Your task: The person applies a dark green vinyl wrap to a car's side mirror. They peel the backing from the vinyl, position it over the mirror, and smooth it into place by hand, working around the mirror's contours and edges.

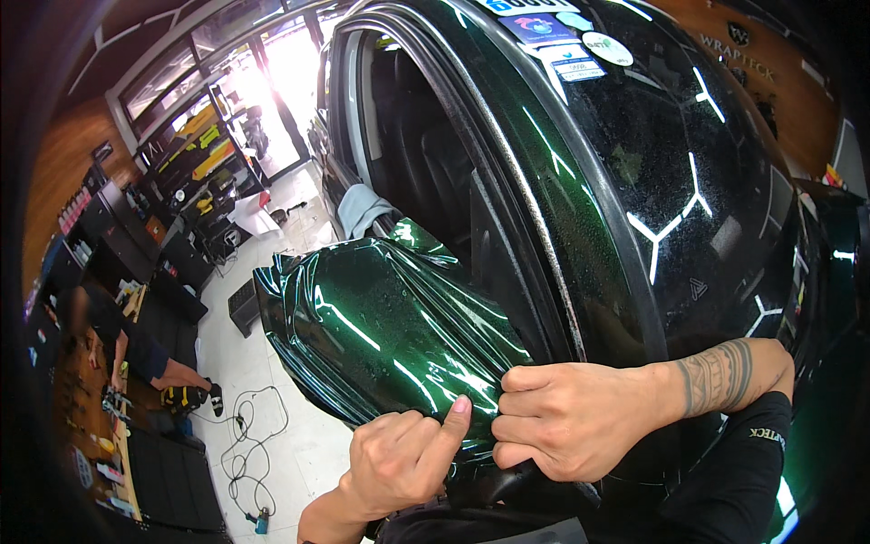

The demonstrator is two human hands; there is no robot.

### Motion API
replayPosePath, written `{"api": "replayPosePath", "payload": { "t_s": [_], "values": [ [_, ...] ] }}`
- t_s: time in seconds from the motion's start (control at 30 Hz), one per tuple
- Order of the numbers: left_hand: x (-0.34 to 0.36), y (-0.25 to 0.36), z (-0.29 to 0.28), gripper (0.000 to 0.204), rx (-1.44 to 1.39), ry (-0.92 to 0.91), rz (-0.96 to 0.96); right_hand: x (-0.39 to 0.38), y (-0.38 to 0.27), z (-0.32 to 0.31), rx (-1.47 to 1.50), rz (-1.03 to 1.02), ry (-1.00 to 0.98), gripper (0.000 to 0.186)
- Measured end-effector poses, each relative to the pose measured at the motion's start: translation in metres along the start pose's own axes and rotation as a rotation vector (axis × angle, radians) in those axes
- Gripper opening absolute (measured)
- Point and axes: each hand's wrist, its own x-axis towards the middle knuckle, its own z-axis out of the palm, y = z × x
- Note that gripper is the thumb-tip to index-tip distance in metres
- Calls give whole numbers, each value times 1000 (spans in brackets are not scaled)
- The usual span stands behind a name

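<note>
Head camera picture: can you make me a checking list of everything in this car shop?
Surface: dark green car, windscreen wet with droplets, stickers at its top.
Job's things: glossy green wrap film, loose and crinkled beside the door pillar.
Clutter: shelves of bottles and tools at left.
Hands: left hand pinches the film's edge; right hand grips it at the pillar.
Cables: a looped cord on the white floor.
Surroundings: another person sits low at left; bright doorway behind.

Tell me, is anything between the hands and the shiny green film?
No. Both hands already pinch the green film at its lower edge: left hand, right hand. Nothing visible sits between them and it.
</note>
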Motion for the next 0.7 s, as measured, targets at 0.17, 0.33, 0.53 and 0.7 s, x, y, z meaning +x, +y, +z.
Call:
{"api": "replayPosePath", "payload": {
  "t_s": [0.17, 0.33, 0.53, 0.7],
  "values": [
    [2, 2, 1, 38, -34, -13, 9, -1, 4, 5, 52, 50, -21, 30],
    [-2, -1, 8, 36, -33, -29, -12, 0, 6, 4, 78, 128, -120, 26],
    [2, 4, 6, 29, -73, -106, -105, 3, 5, -2, 24, 143, -225, 26],
    [2, 5, 9, 16, -79, -152, -144, 4, 2, -5, -3, 183, -278, 27]
  ]
}}
